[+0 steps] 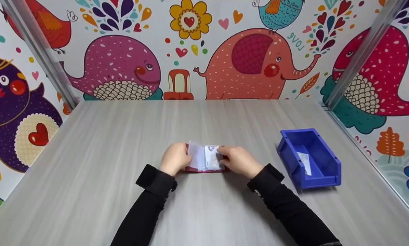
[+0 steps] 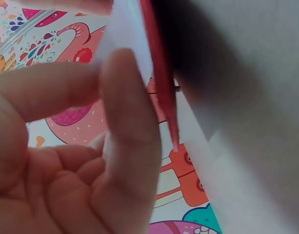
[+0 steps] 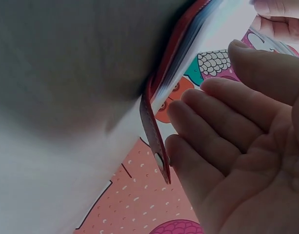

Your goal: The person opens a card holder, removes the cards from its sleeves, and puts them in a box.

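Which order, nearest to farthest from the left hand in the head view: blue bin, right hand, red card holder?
1. Red card holder: touching the left hand.
2. Right hand: at the holder's right side.
3. Blue bin: farther right, beyond the right hand.

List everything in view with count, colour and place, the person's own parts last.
Card holder: one, red-covered, open between the hands.
Clear page: one lifted, translucent, holder's left half.
Card in holder: at least one, pale, right half.
Strap: one, reddish, holder's right edge.
Bin: one, blue, table's right side.
Card in bin: at least one, whitish, inside.
Table: one, grey, beneath.
Patterned walls: three, multicoloured, back and sides.
Metal posts: two, silvery, back corners.
Left hand: one, pinching the clear page.
Right hand: one, holder's right side.
Sleeves: two, black, forearms.
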Demonstrator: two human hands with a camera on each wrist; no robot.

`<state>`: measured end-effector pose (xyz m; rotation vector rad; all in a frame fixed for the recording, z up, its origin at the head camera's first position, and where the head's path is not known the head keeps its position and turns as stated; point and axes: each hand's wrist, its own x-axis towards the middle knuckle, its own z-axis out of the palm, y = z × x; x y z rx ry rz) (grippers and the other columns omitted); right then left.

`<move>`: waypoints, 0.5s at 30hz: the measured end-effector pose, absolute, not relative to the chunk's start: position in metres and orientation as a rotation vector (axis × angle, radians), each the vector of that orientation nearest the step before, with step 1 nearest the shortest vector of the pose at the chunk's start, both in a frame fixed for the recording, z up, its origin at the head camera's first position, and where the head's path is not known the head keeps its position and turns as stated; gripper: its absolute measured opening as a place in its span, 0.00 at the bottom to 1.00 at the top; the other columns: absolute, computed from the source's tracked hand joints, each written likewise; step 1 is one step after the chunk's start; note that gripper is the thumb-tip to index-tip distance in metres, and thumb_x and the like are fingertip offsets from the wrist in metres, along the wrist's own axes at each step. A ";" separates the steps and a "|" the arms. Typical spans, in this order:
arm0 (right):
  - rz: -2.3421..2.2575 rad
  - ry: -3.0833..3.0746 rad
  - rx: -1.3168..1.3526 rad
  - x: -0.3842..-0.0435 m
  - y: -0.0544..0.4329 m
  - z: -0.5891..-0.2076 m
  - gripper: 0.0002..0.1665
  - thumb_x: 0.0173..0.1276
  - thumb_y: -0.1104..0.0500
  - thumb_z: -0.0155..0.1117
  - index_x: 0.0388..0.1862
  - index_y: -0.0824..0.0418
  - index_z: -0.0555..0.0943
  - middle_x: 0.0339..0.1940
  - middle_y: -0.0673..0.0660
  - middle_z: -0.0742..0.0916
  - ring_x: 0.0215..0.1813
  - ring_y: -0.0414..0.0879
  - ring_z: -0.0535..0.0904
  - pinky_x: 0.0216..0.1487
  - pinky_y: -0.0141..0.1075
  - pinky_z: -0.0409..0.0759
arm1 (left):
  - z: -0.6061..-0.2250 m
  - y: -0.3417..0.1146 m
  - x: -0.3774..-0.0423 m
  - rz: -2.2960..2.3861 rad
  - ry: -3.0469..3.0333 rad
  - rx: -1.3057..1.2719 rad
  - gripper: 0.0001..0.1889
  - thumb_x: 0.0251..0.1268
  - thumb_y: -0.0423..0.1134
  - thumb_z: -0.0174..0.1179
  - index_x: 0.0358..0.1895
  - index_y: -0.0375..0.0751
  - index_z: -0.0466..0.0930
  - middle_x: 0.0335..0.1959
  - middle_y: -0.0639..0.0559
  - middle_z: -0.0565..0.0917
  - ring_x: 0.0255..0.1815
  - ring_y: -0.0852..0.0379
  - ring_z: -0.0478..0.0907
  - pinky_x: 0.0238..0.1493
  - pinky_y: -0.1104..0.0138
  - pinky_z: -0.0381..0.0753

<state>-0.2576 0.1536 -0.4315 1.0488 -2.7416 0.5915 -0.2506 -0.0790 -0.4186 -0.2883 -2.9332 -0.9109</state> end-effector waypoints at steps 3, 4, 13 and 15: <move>0.574 -2.757 1.054 -0.258 0.154 -0.431 0.11 0.57 0.70 0.70 0.37 0.65 0.78 0.29 0.57 0.80 0.31 0.51 0.75 0.37 0.45 0.77 | -0.419 -0.080 -0.251 -0.947 -2.967 -0.241 0.21 0.53 0.26 0.53 0.08 0.48 0.61 0.06 0.59 0.67 0.07 0.62 0.71 0.11 0.72 0.66; 0.567 -2.765 1.055 -0.258 0.154 -0.431 0.11 0.57 0.70 0.70 0.37 0.65 0.78 0.28 0.56 0.79 0.31 0.51 0.74 0.37 0.45 0.76 | -0.419 -0.080 -0.251 -0.959 -2.975 -0.227 0.21 0.54 0.26 0.52 0.08 0.48 0.61 0.06 0.58 0.68 0.06 0.62 0.71 0.10 0.72 0.67; 0.543 -2.813 1.051 -0.257 0.153 -0.432 0.12 0.58 0.68 0.71 0.31 0.63 0.74 0.24 0.52 0.74 0.29 0.48 0.70 0.33 0.40 0.72 | -0.422 -0.081 -0.253 -0.972 -3.026 -0.153 0.19 0.56 0.25 0.49 0.09 0.46 0.66 0.08 0.54 0.74 0.06 0.62 0.71 0.09 0.71 0.70; 0.530 -2.814 1.057 -0.256 0.153 -0.432 0.14 0.57 0.68 0.72 0.29 0.62 0.73 0.23 0.52 0.73 0.28 0.47 0.69 0.32 0.39 0.71 | -0.423 -0.081 -0.253 -0.976 -3.032 -0.146 0.18 0.56 0.25 0.48 0.11 0.45 0.68 0.10 0.53 0.75 0.06 0.62 0.72 0.10 0.71 0.70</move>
